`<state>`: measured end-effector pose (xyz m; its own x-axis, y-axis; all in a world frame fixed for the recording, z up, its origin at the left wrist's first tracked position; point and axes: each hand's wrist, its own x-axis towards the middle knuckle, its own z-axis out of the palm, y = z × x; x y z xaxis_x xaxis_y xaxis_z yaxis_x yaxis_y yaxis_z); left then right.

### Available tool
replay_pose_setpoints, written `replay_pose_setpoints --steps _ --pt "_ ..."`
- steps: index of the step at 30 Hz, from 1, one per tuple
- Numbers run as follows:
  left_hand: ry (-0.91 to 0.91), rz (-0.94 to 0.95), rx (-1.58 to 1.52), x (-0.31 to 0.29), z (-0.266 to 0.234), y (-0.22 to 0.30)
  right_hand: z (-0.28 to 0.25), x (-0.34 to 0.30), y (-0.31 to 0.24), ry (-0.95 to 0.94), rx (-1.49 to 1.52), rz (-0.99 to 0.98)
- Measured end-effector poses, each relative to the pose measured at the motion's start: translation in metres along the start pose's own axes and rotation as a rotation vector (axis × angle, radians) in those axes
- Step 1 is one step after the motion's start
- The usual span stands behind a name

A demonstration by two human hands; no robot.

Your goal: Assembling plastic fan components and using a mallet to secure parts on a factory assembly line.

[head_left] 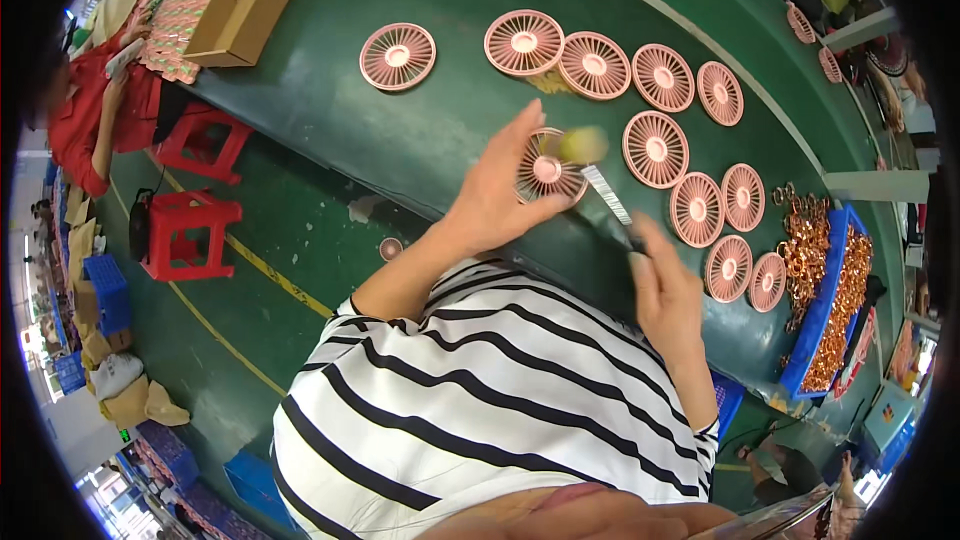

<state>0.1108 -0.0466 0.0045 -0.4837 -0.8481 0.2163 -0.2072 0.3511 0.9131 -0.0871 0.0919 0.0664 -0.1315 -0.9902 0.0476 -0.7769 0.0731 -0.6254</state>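
My left hand [497, 188] spans a pink round slatted grille [547, 171] at the table's near side, thumb and fingers at opposite sides of its rim. In my right hand [664, 285] is the handle of a small mallet [607, 195], its yellow-green head blurred just over the upper right of that grille. Part of the grille is hidden behind the hand and the mallet head. Several matching pink grilles [656, 149] lie on the green table [440, 120] beyond and to the right, with one apart [397, 57] at the far left.
A blue tray [797, 378] of shiny copper-coloured rings stands at the right, with loose rings [803, 250] beside it. An open cardboard box [245, 10] sits at the far left, near a person in red [85, 130]. Red stools [185, 235] stand on the floor.
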Motion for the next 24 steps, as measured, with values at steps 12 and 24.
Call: replay_pose_setpoints --steps 12,24 --pt "0.067 0.156 0.588 0.031 -0.092 -0.039 -0.011 0.009 0.003 0.012 0.179 0.194" --pt "-0.058 -0.251 -0.225 0.013 -0.038 -0.014 0.002 0.035 -0.035 -0.209 0.031 -0.136"
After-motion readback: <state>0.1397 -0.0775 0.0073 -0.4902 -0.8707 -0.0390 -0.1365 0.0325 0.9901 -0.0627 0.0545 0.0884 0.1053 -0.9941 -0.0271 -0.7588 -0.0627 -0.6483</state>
